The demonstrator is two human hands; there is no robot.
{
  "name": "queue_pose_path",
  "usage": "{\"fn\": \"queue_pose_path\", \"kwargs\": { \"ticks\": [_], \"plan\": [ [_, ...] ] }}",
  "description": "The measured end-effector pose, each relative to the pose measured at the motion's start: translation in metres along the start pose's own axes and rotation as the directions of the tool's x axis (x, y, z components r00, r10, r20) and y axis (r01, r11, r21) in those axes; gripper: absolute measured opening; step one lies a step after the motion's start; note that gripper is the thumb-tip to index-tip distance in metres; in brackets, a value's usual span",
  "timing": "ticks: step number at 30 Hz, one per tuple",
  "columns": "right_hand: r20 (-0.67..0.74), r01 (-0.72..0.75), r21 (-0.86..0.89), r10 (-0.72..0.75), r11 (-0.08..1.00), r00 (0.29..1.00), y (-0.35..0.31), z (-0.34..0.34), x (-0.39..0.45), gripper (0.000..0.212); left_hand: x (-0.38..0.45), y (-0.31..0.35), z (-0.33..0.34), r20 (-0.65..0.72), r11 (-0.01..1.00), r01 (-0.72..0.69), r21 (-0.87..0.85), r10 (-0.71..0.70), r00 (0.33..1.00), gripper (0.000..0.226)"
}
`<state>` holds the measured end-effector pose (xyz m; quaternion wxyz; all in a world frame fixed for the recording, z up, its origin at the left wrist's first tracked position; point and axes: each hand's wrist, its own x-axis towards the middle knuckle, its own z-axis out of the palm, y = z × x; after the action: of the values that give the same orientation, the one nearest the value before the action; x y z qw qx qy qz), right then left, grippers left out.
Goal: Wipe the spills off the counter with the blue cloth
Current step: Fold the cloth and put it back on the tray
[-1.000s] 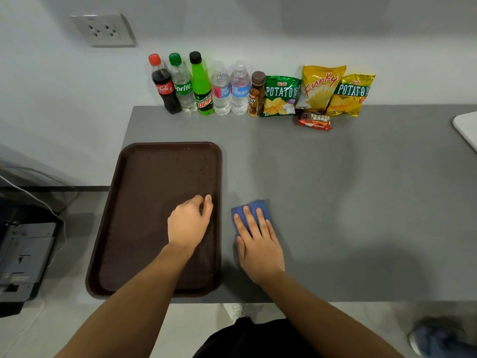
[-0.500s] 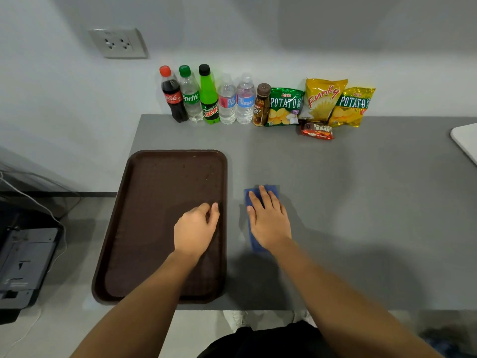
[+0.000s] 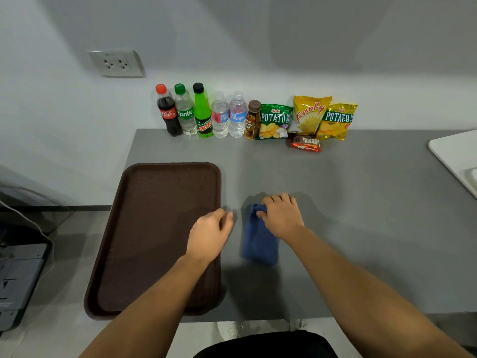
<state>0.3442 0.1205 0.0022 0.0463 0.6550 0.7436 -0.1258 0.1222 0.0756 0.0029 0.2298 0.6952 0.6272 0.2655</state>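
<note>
The blue cloth (image 3: 259, 241) lies folded on the grey counter (image 3: 361, 215), just right of a brown tray (image 3: 154, 215). My right hand (image 3: 280, 215) covers the cloth's far end, its fingers curled and pinching that end. My left hand (image 3: 209, 233) rests with fingers loosely curled on the tray's right rim, a short gap away from the cloth. No spill shows clearly on the counter from here.
Several drink bottles (image 3: 201, 112) and snack bags (image 3: 309, 117) line the back wall, with a candy bar (image 3: 305, 144) in front. A white board (image 3: 456, 156) sits at the right edge. A wall socket (image 3: 116, 63) is upper left. A printer (image 3: 18, 280) stands below left.
My right hand slid forward along the counter and went from lying flat on the cloth to curling its fingers around the far end. The left hand stayed at the tray's rim.
</note>
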Motion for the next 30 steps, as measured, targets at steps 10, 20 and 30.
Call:
{"fn": "queue_pose_path", "kwargs": {
  "ticks": [10,20,30],
  "plan": [
    [-0.125,-0.081,0.492,0.162,0.867,0.979,-0.012,-0.053,-0.049,0.023,0.003,0.020,0.026,0.440,0.783,0.348,-0.516,-0.106,0.892,0.089],
    [0.030,-0.092,0.831,0.121,0.549,0.992,-0.012,-0.069,-0.085,0.019,-0.029,0.024,0.021,0.395,0.442,0.451,-0.775,-0.218,0.892,0.038],
    [0.190,-0.207,0.898,0.082,0.388,0.978,-0.051,-0.044,-0.108,0.027,-0.080,-0.003,-0.016,0.250,0.355,0.427,-0.832,-0.447,0.859,0.028]
  ]
}}
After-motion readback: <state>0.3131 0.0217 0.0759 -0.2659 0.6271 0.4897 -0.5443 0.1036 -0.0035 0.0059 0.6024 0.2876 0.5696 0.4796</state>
